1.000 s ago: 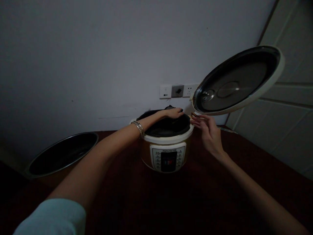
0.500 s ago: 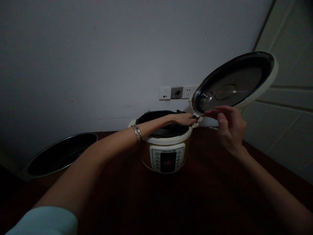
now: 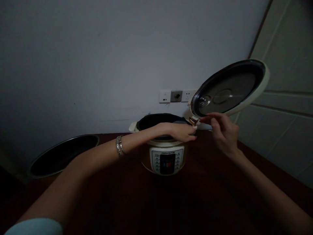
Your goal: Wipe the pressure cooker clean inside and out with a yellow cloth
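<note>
An electric pressure cooker with a white rim and a button panel stands on a dark red tabletop. Its round lid is raised and tilted at the right, joined to the cooker near a small brown and white hinge piece. My left hand reaches across the cooker's mouth, fingers bent over the right side of the rim just below the hinge. My right hand is at the lid's lower edge, fingers bent and their tips beside the hinge. What the fingertips press on is partly hidden.
A dark round pan-like vessel with a shiny rim sits at the left, partly behind my left forearm. Wall sockets are just behind the cooker. A pale panelled surface rises on the right.
My left hand has moved from the hinge down and toward me onto the rim, uncovering the hinge piece. My right hand stays at the lid's lower edge. The view has shifted slightly.
</note>
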Tool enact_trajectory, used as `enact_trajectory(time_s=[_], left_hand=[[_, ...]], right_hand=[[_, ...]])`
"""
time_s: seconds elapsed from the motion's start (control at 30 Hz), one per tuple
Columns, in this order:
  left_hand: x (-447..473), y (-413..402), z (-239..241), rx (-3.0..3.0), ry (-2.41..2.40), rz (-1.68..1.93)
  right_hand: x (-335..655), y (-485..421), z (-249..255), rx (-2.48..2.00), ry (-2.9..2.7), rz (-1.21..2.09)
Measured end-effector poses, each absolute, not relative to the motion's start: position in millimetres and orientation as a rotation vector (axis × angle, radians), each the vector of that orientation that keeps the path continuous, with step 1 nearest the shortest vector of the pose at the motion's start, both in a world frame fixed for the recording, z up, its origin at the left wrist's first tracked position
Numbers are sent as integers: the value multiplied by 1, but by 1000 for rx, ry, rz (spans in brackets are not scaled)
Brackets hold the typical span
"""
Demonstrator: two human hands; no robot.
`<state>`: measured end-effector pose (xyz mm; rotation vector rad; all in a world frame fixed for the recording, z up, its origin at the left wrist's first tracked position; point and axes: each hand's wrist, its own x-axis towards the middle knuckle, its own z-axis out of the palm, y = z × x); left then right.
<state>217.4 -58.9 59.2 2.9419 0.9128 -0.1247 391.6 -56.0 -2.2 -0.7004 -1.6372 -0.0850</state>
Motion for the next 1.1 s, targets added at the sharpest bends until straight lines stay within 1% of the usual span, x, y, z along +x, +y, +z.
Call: enact_trajectory(time_s=[0.2,0.33,0.47,0.6,0.97,1.1], left_hand=[[213,-98,53,3267,870,-216],[204,-120,40,3345,1062,-221],[191,-137,22,3330,1201,-35],[173,-149,12,3238,1309,104],[115,-169,20,3052,1232,142],[102,-171,7,2987,1287,304]], right_hand=[[391,-56,-7,-732,-1720,-88],[386,-57,-9,-709,-1803,-144],[379,-54,-12,-656,-1834,-155],[372,-47,-19,-694,-1837,-139],[362,-30,-45,-830,-1842,-112],[358,-29,-49,-864,-1845,-70]])
